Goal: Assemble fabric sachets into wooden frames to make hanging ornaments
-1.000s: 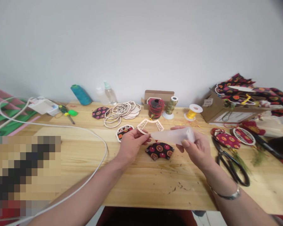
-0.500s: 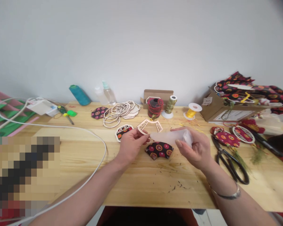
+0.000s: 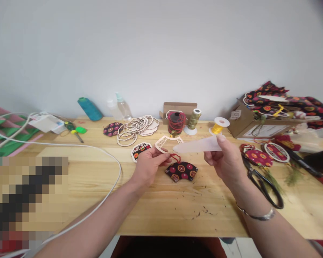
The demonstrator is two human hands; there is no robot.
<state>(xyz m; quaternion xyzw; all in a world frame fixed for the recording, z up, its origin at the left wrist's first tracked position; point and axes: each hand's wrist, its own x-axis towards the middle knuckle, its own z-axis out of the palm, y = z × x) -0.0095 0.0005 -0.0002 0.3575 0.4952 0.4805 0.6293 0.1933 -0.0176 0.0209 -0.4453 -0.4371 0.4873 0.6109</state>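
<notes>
My left hand [image 3: 148, 163] is closed, pinching a pale wooden fan-shaped lattice frame [image 3: 161, 143] by its lower left corner. A translucent white squeeze tube [image 3: 196, 145] lies in my right hand [image 3: 226, 159], thumb on top and fingers beneath. Its narrow tip points left, close to the frame; I cannot tell whether they touch. Below the frame, a dark fan-shaped fabric piece [image 3: 181, 171] with round red and orange patterns rests on the table. Red cord [image 3: 174, 156] shows between my left fingertips and that piece. Beside my left hand lies a lattice-framed fabric piece [image 3: 140, 151].
Behind are wooden frames [image 3: 137, 126], a dark red thread spool [image 3: 176, 123], a gold cone [image 3: 193, 120] and a yellow spool [image 3: 219, 125]. Black scissors [image 3: 266, 188] and a carton [image 3: 258, 129] lie right. A white cable [image 3: 120, 175] crosses the left side.
My right hand has raised the tube's back end and moved its grip, with the thumb now on top. The tip has shifted slightly up and right. Red cord has come into view.
</notes>
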